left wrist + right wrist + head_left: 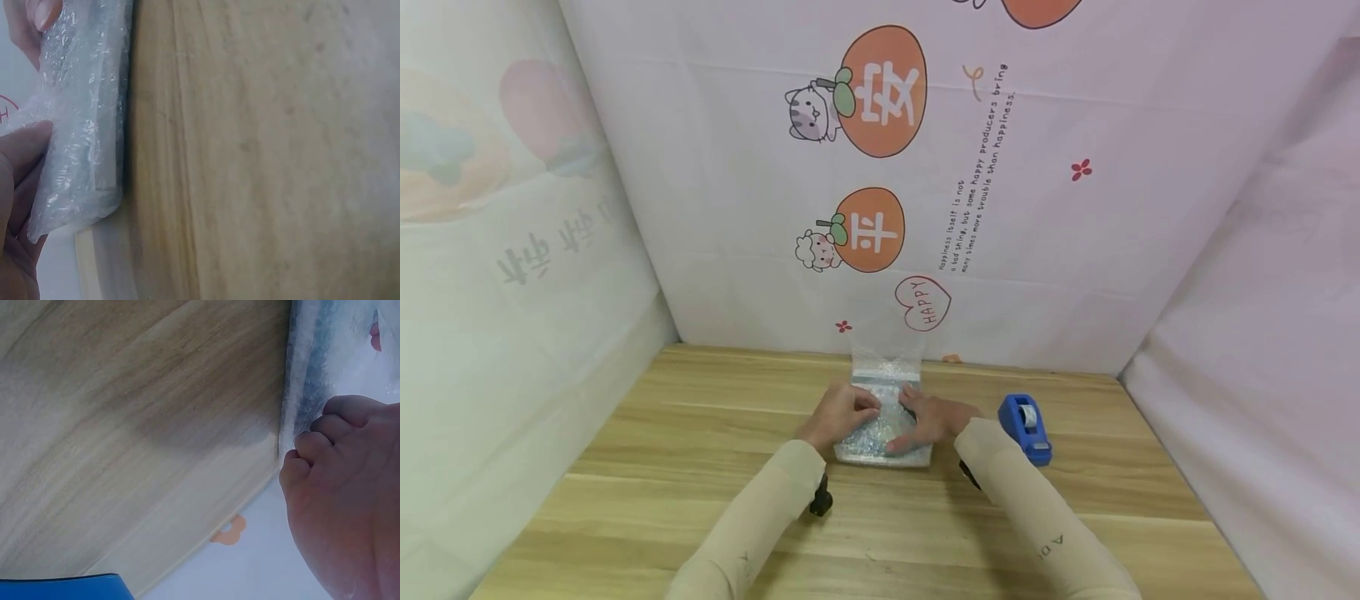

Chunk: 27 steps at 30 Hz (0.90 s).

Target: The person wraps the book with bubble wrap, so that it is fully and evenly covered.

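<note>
A flat rectangular package in clear bubble wrap lies on the wooden table, and a loose flap of the wrap extends from its far end toward the back wall. My left hand is at its left side, fingers bent, pinching the wrap. In the left wrist view, the left thumb is on the wrap's edge. My right hand rests over the package's right part, its thumb and index finger spread apart on the wrap. Seen from the right wrist, its other fingers bend along the package edge, their tips hidden. What the wrap encloses shows only as a pale flat shape.
A blue tape dispenser with a roll of tape stands to the right of the right forearm. Printed white cloth hangs behind the table's far edge, with more cloth at both sides. Bare wooden tabletop lies between the forearms.
</note>
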Motion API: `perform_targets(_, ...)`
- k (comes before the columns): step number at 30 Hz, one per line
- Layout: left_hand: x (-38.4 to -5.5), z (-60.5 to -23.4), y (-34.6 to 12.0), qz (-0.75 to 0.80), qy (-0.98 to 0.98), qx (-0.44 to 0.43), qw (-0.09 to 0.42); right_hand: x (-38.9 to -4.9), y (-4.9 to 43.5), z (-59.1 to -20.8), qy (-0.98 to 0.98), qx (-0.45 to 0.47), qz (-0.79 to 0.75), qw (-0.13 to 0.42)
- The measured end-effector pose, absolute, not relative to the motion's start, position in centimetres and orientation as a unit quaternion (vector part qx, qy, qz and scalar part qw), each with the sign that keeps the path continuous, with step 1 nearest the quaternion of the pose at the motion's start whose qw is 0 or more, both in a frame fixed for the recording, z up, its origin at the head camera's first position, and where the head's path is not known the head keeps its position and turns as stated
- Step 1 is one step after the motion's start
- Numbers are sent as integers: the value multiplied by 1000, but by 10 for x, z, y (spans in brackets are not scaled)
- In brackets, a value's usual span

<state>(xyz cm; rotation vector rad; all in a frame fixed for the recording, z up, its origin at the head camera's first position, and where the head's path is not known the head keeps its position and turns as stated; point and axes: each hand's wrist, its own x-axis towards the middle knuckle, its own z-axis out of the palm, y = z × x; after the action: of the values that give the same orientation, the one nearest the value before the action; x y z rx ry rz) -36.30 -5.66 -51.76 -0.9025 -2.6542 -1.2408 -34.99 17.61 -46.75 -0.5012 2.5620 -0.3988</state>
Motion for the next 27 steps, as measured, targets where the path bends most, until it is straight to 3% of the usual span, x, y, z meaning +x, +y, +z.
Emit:
perform_targets(11,-355,-512,-50,-367,-888,-274,46,-343,175,-471,944,-202,-130,226)
perform_targets(27,-335,-477,-70,-303,-902,-309,3,-342,175,-480,945,-211,-138,208)
